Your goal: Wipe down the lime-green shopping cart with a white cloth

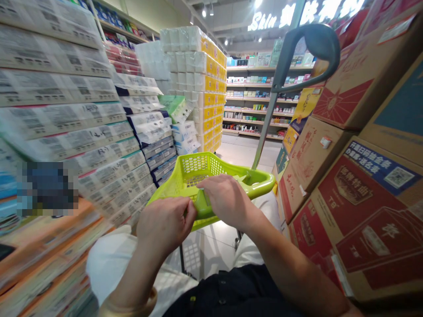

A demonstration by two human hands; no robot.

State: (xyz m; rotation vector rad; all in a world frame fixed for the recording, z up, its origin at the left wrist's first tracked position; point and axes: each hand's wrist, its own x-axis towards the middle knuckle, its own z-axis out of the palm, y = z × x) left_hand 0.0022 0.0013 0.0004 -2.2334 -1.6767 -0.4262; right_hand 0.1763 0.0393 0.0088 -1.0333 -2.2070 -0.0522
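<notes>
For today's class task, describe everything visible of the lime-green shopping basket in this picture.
The lime-green plastic shopping basket has walls pierced with rows of small holes and a smooth, solid rim. A grey pull handle rises from its right side. The basket sits above the tiled floor, with the left hand and right hand on its green carrying handle.

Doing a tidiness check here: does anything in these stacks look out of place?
Yes: a green-wrapped pack lies tilted on top of the white packs, beside the tall stack of yellow-labelled rolls. The packs around it sit squarely, so it looks dropped there rather than stacked.
</notes>
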